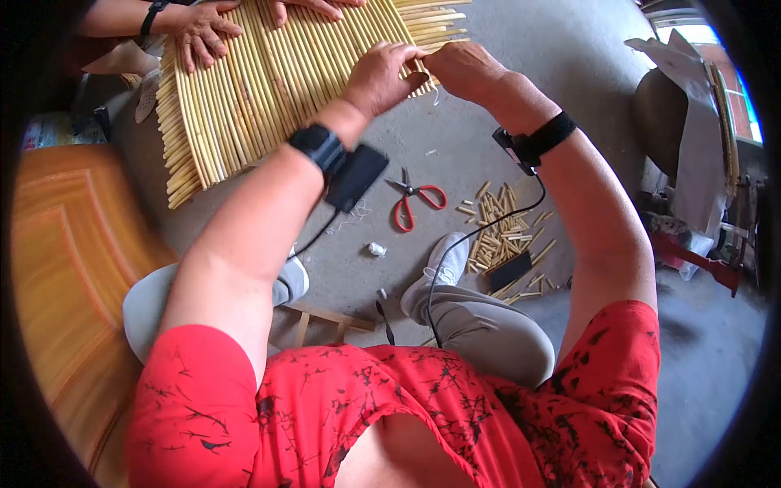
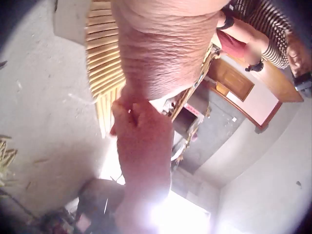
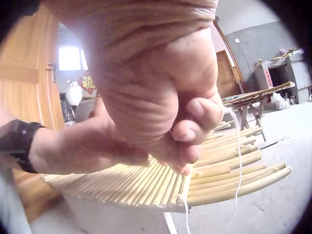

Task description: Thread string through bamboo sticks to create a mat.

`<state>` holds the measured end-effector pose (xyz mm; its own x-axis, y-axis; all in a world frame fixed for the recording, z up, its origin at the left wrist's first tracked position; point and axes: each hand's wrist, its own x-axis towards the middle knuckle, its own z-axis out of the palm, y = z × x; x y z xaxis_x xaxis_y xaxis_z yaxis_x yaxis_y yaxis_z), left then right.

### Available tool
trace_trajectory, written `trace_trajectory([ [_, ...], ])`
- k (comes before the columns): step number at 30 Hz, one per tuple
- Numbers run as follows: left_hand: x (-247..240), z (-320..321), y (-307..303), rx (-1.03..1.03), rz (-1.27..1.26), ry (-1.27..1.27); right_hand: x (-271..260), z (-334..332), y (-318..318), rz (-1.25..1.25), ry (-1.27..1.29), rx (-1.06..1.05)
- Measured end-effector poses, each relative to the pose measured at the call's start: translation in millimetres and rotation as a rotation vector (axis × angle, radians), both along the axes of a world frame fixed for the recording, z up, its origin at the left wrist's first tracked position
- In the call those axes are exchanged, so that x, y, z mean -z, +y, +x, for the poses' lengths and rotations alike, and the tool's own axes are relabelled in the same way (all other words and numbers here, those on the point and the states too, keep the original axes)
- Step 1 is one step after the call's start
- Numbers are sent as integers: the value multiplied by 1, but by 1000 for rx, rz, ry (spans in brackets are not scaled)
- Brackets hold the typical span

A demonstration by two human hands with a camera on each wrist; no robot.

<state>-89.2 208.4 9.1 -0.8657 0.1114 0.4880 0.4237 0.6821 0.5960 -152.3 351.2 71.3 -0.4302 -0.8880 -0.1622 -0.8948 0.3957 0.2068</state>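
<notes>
A mat of pale, straight stalks point(image 1: 268, 89), bound in rows with string, spans the upper part of the head view. At its near right corner, my right hand point(image 1: 468, 69) has its fingers curled, pinching the white string point(image 3: 239, 161) at the mat's edge. One strand hangs loose from those fingers in the right wrist view. My left hand point(image 1: 378, 77) meets the right one over the same corner, its fingertips mostly hidden; I cannot tell what they hold. Another person's hands point(image 1: 203, 34) rest flat on the far left part of the mat.
Red-handled scissors point(image 1: 415, 195) lie on the concrete floor below the mat, near a heap of short cut stalk pieces point(image 1: 500, 232) and a dark flat block point(image 1: 510, 272). My shoe point(image 1: 443, 260) is beside the heap. A wooden door panel point(image 1: 81, 268) stands at left.
</notes>
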Motion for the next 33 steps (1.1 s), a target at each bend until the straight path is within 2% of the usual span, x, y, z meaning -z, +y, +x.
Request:
trace_trajectory([
  [2,1,42,19,-152,432,-419,5,-2,1,1,-19,-13],
  [3,5,62,21,-60,723,-860,10,-5,2,-25,-43,13],
  [4,14,79,29,-66,729,-857,14,-6,2,-49,-67,40],
  [6,36,99,48,-258,1377,-1139,8,-1,-2,8,-44,79],
  [7,47,95,52,-259,1387,-1139,3,0,-4,62,-19,128],
  [9,61,76,57,-260,1725,-774,-1,0,-5,89,-30,106],
  [10,63,66,60,-259,1733,-776,-3,-1,-6,103,-34,91],
  [13,50,37,68,-370,2046,-677,-3,-4,-9,137,-53,91],
  [14,47,33,70,-366,2056,-679,-1,-7,-8,149,-51,91],
  [16,43,29,74,-545,2039,-700,6,-10,-5,101,-72,66],
  [17,42,27,74,-555,2081,-718,5,-10,-6,114,-74,67],
  [22,35,26,72,-538,2123,-675,-10,0,-15,230,-125,192],
  [30,36,25,70,-591,2179,-713,-9,-5,-17,287,-60,102],
  [33,38,25,71,-522,2241,-661,-6,-8,-14,291,-67,63],
])
